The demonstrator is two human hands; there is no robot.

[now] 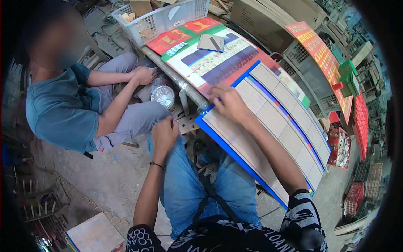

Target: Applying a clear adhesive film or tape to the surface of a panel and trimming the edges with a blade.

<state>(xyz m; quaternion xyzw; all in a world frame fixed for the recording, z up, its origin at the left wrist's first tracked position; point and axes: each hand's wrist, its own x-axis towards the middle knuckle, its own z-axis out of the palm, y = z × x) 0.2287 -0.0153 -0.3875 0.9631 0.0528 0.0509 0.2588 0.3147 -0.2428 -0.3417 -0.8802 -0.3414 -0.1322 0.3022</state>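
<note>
Bending my right grip [228, 103] over a blue-edged panel [273, 109]

The panel spans the centre and right of the frame. My right fingers curl near its left corner; I can't tell whether they grasp anything. My left grip [165, 132], mid-frame, is curled at my knee, its inside hidden. Another person [63, 109] sits at left.

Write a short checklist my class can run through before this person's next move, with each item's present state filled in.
1. Right hand at the blue-edged panel: ok, over its upper-left part.
2. Left hand at the panel too: not ok, it is apart from it.
3. Co-worker's hands away from the panel: ok, held together.
4. Round container apart from the person's hands: ok.
5. Panel evenly supported underneath: cannot tell, its underside is hidden.
</note>
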